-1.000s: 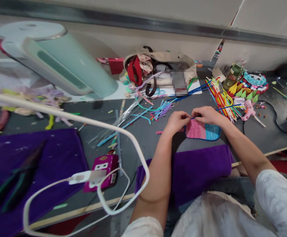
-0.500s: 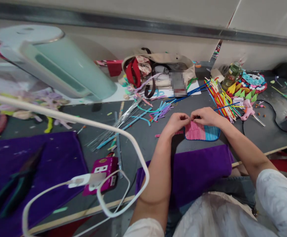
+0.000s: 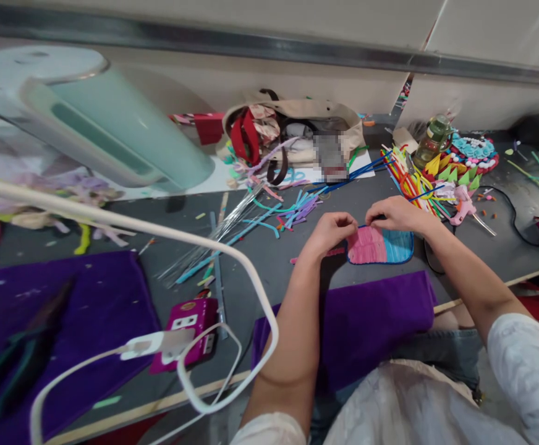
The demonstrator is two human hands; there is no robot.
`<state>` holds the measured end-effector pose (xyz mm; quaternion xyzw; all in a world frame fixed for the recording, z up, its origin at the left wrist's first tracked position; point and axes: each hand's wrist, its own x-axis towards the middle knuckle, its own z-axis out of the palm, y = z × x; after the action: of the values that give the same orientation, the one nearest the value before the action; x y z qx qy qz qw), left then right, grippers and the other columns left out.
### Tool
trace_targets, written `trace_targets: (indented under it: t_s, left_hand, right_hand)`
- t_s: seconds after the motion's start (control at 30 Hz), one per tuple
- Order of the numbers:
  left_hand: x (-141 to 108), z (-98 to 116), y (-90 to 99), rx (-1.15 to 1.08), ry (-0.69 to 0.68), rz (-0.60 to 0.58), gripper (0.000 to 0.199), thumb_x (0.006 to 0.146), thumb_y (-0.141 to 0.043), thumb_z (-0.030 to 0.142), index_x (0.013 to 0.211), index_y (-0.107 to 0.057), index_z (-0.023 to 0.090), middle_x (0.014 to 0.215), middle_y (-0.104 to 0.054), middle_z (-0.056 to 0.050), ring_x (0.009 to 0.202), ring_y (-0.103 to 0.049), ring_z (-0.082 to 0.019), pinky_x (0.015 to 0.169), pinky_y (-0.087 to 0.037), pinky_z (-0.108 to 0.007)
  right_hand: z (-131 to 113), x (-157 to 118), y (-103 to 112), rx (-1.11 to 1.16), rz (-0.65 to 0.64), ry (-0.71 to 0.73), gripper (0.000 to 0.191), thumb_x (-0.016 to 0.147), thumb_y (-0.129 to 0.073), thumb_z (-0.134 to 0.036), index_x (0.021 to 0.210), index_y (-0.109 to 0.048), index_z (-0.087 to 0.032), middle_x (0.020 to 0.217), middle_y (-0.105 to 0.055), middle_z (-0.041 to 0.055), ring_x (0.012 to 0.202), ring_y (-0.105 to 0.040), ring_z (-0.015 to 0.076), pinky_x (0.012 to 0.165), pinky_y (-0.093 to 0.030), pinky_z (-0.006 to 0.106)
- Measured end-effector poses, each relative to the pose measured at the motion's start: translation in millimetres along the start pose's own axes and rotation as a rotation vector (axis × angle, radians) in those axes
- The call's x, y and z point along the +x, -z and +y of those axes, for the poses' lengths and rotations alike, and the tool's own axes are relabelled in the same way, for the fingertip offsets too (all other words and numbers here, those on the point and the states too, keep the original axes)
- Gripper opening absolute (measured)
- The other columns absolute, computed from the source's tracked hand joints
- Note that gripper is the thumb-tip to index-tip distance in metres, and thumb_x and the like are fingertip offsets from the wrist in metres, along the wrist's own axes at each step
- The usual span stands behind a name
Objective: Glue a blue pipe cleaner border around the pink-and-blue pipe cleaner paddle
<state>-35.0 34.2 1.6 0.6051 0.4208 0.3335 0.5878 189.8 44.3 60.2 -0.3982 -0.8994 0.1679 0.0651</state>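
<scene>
A flat panel of pink and light-blue fuzzy strips with a dark-blue edge (image 3: 366,246) lies on the dark table in front of me. My left hand (image 3: 335,232) pinches the panel's upper left corner. Above the panel's far edge, my right hand (image 3: 394,214) has its fingers closed, slightly apart from the left one. From behind its knuckles sticks out a dark-blue pipe cleaner (image 3: 426,193), seemingly held in the fingers; its gripped end is hidden. A pink strip (image 3: 334,252) lies beneath my left wrist.
Bundled colourful pipe cleaners (image 3: 406,179) and a pink glue gun (image 3: 463,207) lie at the right. Behind are cut stems (image 3: 301,207) and a cloth bag (image 3: 348,117). To the left: a white cable (image 3: 167,225), a magenta power strip (image 3: 190,321), pliers (image 3: 23,358).
My right hand has moved a little up and to the right, away from the left hand, and the blue pipe cleaner shifted with it. The left hand stays at the panel's corner.
</scene>
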Motion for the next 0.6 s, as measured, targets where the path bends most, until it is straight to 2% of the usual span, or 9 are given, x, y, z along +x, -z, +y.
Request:
trace_targets:
  t_s: [0.3, 0.47, 0.6]
  left_hand:
    - [-1.1, 0.4, -4.3, 0.031, -0.153, -0.104, 0.029, 0.071, -0.074, 0.029, 0.095, -0.08, 0.014, 0.082, -0.075, -0.005, 0.068, -0.064, -0.015, 0.068, -0.05, -0.027]
    - [2.8, -4.8, -8.5, 0.027, -0.154, -0.099, 0.028, 0.069, -0.073, 0.027, 0.093, -0.081, 0.014, 0.08, -0.076, -0.005, 0.066, -0.063, -0.015, 0.065, -0.049, -0.026]
    - [3.5, -5.8, -11.1, 0.022, -0.143, -0.073, 0.027, 0.067, -0.069, 0.024, 0.09, -0.08, 0.014, 0.077, -0.074, -0.003, 0.063, -0.062, -0.013, 0.063, -0.048, -0.025]
  right_hand:
    - [2.6, 6.6, 27.1, -0.065, -0.173, -0.017, 0.025, 0.087, -0.062, -0.018, 0.1, -0.082, -0.025, 0.101, -0.083, 0.0018, 0.093, -0.072, 0.0206, 0.074, -0.041, 0.026]
    - [4.8, 9.5, 26.5, -0.099, -0.199, 0.005, 0.026, 0.085, -0.062, -0.015, 0.099, -0.082, -0.025, 0.099, -0.082, 0.0015, 0.092, -0.071, 0.0196, 0.074, -0.041, 0.026]
    - [10.6, 5.6, 29.5, -0.021, -0.194, 0.034, 0.025, 0.086, -0.061, -0.014, 0.102, -0.078, -0.022, 0.1, -0.08, 0.0029, 0.092, -0.07, 0.019, 0.076, -0.042, 0.026]
